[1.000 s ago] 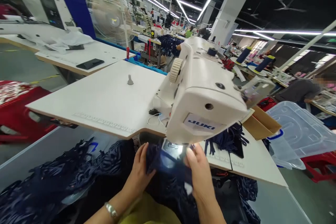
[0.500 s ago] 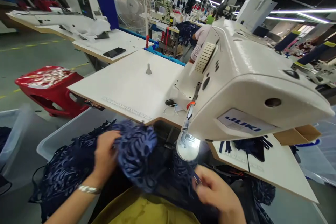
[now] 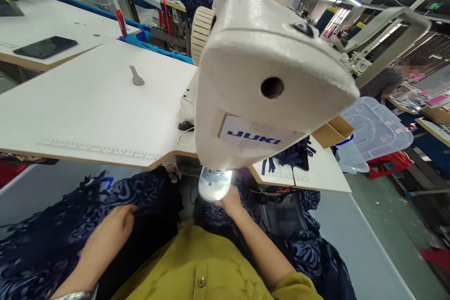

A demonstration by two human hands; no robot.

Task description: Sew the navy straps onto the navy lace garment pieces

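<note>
A white JUKI sewing machine (image 3: 260,75) fills the middle of the view, its head lit from below at the needle area (image 3: 214,183). Dark navy patterned fabric (image 3: 52,239) is heaped at lower left and spills across my lap. My left hand (image 3: 112,229) lies on that fabric at the left, fingers curled onto the cloth. My right hand (image 3: 230,201) reaches up under the machine head, right beside the lit needle area, resting on navy fabric; its fingers are mostly hidden by the machine.
The white sewing table (image 3: 91,112) stretches left, with a grey knob (image 3: 136,76). A cardboard box (image 3: 333,131), a clear plastic bin lid (image 3: 378,129) and a red stool (image 3: 390,161) stand to the right. Another person sits at far right.
My view has tipped down and closer to the machine. My left hand has dropped the bunched fabric onto the left heap. My right hand has moved up from my lap to under the machine head.
</note>
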